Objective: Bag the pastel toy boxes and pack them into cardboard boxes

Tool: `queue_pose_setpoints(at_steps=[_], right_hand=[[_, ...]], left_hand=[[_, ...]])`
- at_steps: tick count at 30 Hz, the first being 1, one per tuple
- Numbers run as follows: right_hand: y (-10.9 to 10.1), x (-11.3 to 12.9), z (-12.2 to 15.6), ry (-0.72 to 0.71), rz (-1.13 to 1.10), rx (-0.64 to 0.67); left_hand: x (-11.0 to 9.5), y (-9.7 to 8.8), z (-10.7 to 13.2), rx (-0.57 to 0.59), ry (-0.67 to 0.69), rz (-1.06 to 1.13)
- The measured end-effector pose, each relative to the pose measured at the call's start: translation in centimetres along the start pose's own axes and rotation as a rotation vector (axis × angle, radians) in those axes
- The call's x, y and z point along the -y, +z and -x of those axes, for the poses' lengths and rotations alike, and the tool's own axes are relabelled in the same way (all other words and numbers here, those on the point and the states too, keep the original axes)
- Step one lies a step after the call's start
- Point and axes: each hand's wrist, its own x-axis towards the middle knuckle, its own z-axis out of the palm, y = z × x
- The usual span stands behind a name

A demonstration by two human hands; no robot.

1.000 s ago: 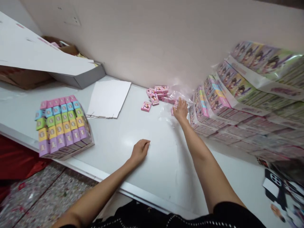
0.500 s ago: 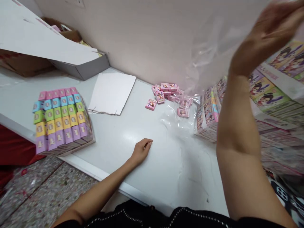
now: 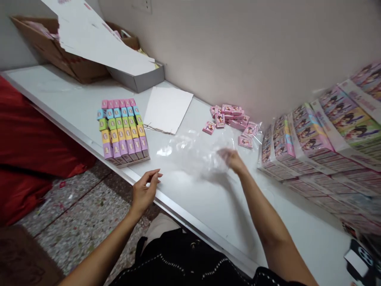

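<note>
Now a crumpled clear plastic bag [image 3: 190,153] lies on the white table [image 3: 205,210], its edge by the loosely curled fingers [image 3: 224,154] of the right hand [image 3: 233,161], though whether they pinch it I cannot tell. The bag spreads toward 9 o'clock from that hand, with small pink packets [image 3: 229,119] piled at 12 o'clock. The left hand [image 3: 145,188], open with fingers apart, sits at the table's edge, a stack of multicoloured boxes [image 3: 122,129] at its 12 o'clock.

A cardboard carton [image 3: 59,55] and grey box [image 3: 137,77] sit on the white table [image 3: 50,85], red cloth [image 3: 29,135] below.
</note>
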Motion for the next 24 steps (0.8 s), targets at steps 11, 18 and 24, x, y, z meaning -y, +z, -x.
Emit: queue_pose_setpoints(at_steps=[11, 18, 24], right_hand=[[-8.6, -8.4, 13.7, 0.503, 0.669, 0.227], [-10.7, -9.9, 18.2, 0.502, 0.514, 0.117], [-10.4, -13.9, 20.2, 0.529, 0.375, 0.065]], left_hand=[[-6.3, 18.4, -8.5, 0.438, 0.369, -0.360], [-9.7, 29.2, -12.1, 0.888, 0.424, -0.522], [-15.9, 23.9, -31.1, -0.225, 0.401, 0.132]])
